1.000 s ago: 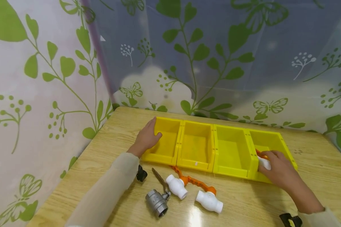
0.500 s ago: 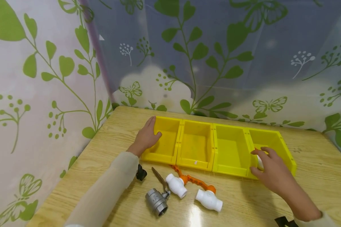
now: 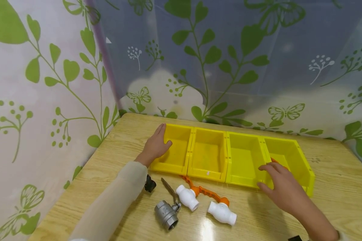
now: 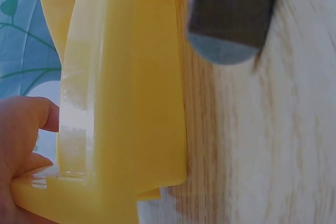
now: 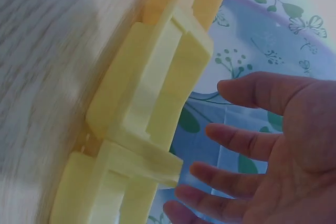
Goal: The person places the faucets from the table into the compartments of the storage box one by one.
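My left hand [image 3: 155, 144] grips the left wall of the leftmost yellow bin [image 3: 176, 159], thumb inside it. In the left wrist view, the thumb and fingers [image 4: 46, 114] lie about the bin's rim. My right hand [image 3: 285, 185] hovers over the front of the rightmost yellow bin [image 3: 304, 164], holding nothing. Its fingers are spread in the right wrist view. Behind that hand, an orange handle [image 3: 274, 161] shows inside the rightmost bin; what it belongs to is hidden. Two white ball valves [image 3: 187, 197] with orange handles and a metal ball valve [image 3: 166, 214] lie in front of the row.
Two more yellow bins, a left-middle one [image 3: 209, 154] and a right-middle one [image 3: 245, 160], complete the joined row on the wooden table [image 3: 138, 129]. A patterned cloth [image 3: 223, 67] hangs behind. Black straps sit at both wrists.
My right hand has let go of a white valve with an orange handle in the rightmost bin. It has then drawn left and slightly up. The left hand stays put.
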`<state>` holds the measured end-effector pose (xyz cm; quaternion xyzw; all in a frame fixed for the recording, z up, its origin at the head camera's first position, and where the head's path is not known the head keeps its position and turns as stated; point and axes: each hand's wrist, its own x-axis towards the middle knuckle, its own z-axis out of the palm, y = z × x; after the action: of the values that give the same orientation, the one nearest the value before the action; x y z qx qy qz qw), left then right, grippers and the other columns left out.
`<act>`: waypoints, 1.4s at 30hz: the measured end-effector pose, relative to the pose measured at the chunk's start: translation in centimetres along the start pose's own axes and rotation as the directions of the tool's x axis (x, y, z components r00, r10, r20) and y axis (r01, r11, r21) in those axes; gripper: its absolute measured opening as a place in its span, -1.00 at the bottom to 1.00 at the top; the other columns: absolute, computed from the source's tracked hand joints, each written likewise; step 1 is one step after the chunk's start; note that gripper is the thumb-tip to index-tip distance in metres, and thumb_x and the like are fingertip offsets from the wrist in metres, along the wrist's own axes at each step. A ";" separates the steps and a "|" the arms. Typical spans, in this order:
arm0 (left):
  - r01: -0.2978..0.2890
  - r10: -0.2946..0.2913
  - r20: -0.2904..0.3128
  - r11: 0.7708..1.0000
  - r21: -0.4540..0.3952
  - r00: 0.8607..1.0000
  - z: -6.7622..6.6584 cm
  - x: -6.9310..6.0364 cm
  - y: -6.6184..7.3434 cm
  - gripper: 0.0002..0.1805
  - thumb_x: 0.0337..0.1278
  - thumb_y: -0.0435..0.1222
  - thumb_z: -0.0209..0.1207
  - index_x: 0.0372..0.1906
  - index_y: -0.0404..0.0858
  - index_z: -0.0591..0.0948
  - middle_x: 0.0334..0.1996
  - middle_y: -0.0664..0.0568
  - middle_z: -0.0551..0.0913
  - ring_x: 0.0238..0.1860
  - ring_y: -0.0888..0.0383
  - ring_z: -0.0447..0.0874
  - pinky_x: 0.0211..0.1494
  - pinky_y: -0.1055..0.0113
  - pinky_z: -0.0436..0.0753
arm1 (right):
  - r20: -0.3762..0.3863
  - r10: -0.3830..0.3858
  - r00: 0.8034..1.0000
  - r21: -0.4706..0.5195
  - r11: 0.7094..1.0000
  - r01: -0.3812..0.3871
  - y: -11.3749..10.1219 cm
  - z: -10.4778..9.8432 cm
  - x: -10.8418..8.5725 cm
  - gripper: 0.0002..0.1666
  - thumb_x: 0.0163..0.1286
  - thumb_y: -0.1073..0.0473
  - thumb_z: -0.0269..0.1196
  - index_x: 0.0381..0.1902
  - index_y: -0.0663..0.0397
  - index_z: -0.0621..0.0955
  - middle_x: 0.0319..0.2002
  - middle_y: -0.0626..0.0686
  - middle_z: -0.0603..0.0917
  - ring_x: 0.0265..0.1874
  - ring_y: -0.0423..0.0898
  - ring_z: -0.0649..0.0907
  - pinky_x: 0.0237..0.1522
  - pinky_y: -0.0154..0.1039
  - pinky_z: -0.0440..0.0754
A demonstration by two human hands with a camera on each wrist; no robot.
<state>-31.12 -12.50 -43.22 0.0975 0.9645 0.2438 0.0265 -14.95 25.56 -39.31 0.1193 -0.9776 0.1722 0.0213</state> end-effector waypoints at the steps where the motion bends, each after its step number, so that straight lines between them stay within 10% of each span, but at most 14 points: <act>1: -0.005 0.005 -0.005 1.000 0.002 1.000 0.0 0.0 0.0 -0.15 0.36 -0.14 0.04 0.56 -0.26 -0.11 0.56 -0.09 -0.12 0.00 -0.20 0.57 0.06 0.00 0.52 | -0.001 0.002 1.000 -0.001 1.000 -0.002 -0.2 0.0 -0.1 -0.48 0.22 0.14 0.37 0.10 0.22 0.53 0.12 0.35 0.48 0.10 0.38 0.44 0.01 0.32 0.42; 7: 0.001 0.000 -0.025 0.998 0.069 1.000 0.0 0.1 -0.1 -0.16 0.36 -0.10 0.03 0.56 -0.24 -0.09 0.55 -0.08 -0.07 0.40 -0.27 0.16 0.36 -0.14 0.23 | 0.000 -0.044 0.999 0.023 0.999 0.044 -1.3 0.1 -0.5 -0.49 0.22 0.13 0.37 0.10 0.17 0.54 0.16 0.30 0.47 0.11 0.35 0.45 0.01 0.30 0.44; 24: -0.014 0.016 -0.012 0.996 0.085 1.000 0.1 -0.1 -0.1 -0.16 0.36 -0.12 0.03 0.56 -0.25 -0.09 0.56 -0.05 -0.13 0.38 -0.28 0.19 0.27 -0.19 0.32 | 0.082 -0.091 0.993 0.072 0.994 0.085 -3.3 1.3 -0.8 -0.45 0.24 0.01 0.36 0.14 0.06 0.54 0.12 0.11 0.52 0.03 0.14 0.58 -0.08 0.11 0.58; 28: -0.027 0.027 -0.005 0.997 0.075 1.000 0.1 0.0 -0.1 -0.17 0.35 -0.13 0.02 0.56 -0.26 -0.09 0.56 -0.06 -0.13 -0.09 -0.16 0.57 -0.08 0.05 0.55 | 0.121 -0.092 0.988 0.079 0.993 0.083 -3.7 1.5 -0.9 -0.38 0.23 -0.03 0.37 0.20 0.06 0.50 0.16 0.11 0.50 0.07 0.16 0.55 -0.05 0.13 0.57; 31: -0.028 0.028 0.005 0.999 0.047 1.000 0.1 -0.1 -0.1 -0.17 0.35 -0.15 0.02 0.56 -0.26 -0.10 0.56 -0.06 -0.15 -0.56 0.00 0.42 -0.45 0.20 0.40 | 0.132 -0.104 0.986 0.080 0.992 0.094 -3.9 1.8 -1.0 -0.34 0.22 -0.04 0.38 0.24 0.03 0.49 0.18 0.11 0.49 0.10 0.17 0.54 -0.07 0.12 0.58; 42: -0.018 0.018 0.004 1.000 0.025 1.000 0.1 0.0 -0.1 -0.17 0.36 -0.15 0.02 0.56 -0.24 -0.10 0.56 -0.04 -0.16 -0.62 0.04 0.38 -0.43 0.19 0.38 | 0.160 -0.166 0.973 0.113 0.982 0.149 -4.5 3.0 -1.0 -0.31 0.20 -0.10 0.38 0.25 -0.04 0.48 0.17 0.06 0.49 0.08 0.15 0.54 -0.08 0.10 0.57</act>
<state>-31.08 -12.52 -43.37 0.1072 0.9666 0.2315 0.0248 -12.86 20.72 -40.72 0.2116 -0.9535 0.2079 -0.0539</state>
